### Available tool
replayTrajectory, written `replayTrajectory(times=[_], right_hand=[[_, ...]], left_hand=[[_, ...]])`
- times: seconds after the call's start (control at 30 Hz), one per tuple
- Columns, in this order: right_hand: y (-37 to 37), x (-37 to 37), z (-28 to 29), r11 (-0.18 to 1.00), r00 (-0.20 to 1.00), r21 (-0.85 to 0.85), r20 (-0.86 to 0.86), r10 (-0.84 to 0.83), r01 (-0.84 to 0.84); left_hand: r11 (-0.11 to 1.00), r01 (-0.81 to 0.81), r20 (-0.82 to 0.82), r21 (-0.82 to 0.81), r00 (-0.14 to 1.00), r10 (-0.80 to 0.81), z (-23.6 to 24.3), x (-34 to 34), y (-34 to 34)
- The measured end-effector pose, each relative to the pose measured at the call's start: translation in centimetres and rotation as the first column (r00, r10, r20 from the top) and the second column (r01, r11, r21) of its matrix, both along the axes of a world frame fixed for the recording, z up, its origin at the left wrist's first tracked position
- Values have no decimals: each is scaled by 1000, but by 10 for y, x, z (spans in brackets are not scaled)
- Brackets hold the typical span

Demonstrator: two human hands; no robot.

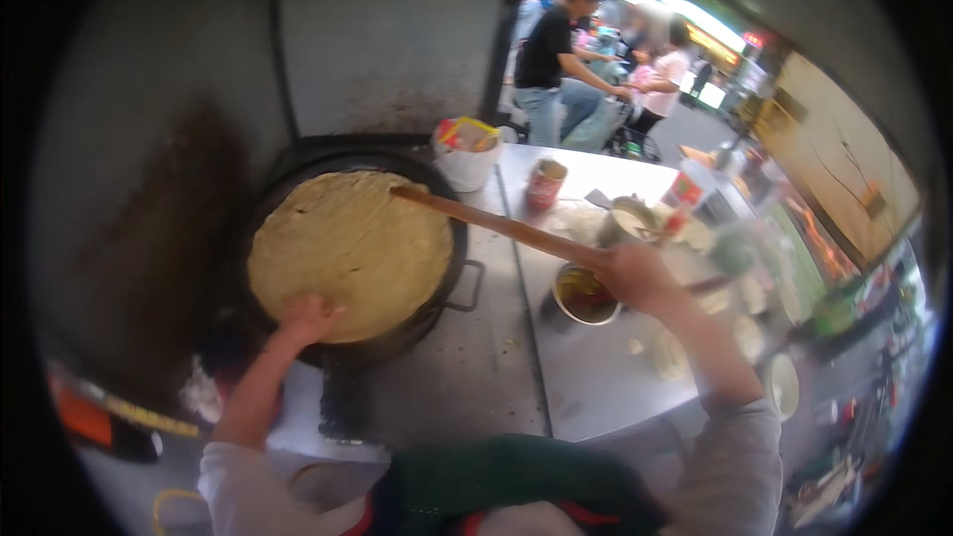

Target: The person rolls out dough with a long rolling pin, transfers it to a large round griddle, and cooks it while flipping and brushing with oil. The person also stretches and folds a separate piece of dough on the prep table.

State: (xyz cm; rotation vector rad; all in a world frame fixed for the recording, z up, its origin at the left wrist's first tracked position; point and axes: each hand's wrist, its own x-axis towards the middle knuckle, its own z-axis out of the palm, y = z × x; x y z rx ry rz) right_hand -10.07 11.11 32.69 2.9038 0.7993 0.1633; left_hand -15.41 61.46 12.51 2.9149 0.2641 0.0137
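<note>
A large round flatbread [347, 248] of pale yellow dough covers most of a wide black pan [460, 248] on the left. My left hand [311, 318] lies on the near edge of the bread, its fingers apart and holding nothing. In my right hand [640, 278] is a long wooden stick [506, 226], shaped like a slim rolling pin. Its far tip reaches over the right upper edge of the bread; I cannot tell whether it touches. Just left of my right hand and below the stick stands a round container [586, 295] with dark yellowish contents.
On the metal counter [586, 407] are a red can [545, 185], a metal pot [628, 221] and a white bag [467, 154]. A loop handle [469, 288] juts from the pan's right side. Metal walls [387, 30] enclose the far left. People [556, 60] are beyond the counter.
</note>
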Motion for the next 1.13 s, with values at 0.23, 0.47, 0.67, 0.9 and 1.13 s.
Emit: replayTrajectory(times=[0.23,0.47,0.67,0.9,1.13], right_hand=[[11,-6,-63,977,999,211,-22,-32,36],[-34,-12,-131,986,997,155,41,-63,56],[-11,-25,-114,987,983,79,-132,-127,138],[-11,-48,-126,996,995,-6,-49,-86,86],[-8,-50,-102,993,993,-97,-93,-71,62]], left_hand=[[955,-72,651,-289,717,251,39,-64,-76],[866,69,608,-495,740,288,4,-133,-100],[795,-93,582,-599,631,513,-39,-157,-95],[792,41,623,-609,643,446,-3,-150,-96],[907,58,650,-417,717,254,45,-116,-68]])
